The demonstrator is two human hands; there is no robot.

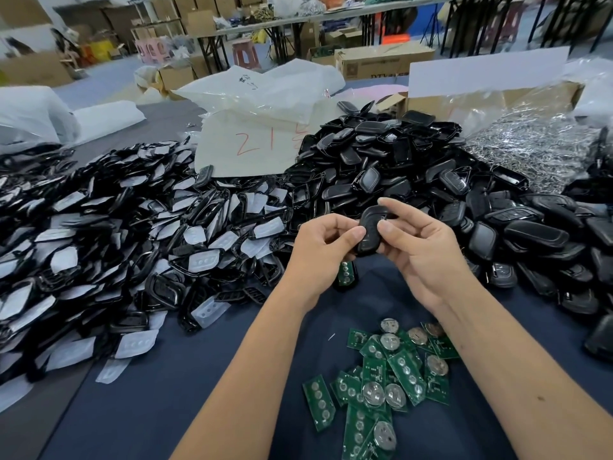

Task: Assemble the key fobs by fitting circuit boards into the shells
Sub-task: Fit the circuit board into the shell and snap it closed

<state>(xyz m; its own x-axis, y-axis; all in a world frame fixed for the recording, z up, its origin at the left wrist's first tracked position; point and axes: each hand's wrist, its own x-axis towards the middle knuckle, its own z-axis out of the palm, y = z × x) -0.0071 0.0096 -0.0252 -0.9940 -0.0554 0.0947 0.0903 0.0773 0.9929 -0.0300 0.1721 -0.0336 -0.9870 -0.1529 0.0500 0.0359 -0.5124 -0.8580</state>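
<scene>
A black key fob shell [368, 232] sits up off the table, tilted, glossy back showing. Below it, another shell with a green circuit board [345, 272] in it lies on the dark blue cloth. Nearer, loose green circuit boards [384, 376] with round silver cells lie scattered, overlapping. Heaps of black shells [414, 167] rise beyond, and frames with white pads [132, 234] spread left.
</scene>
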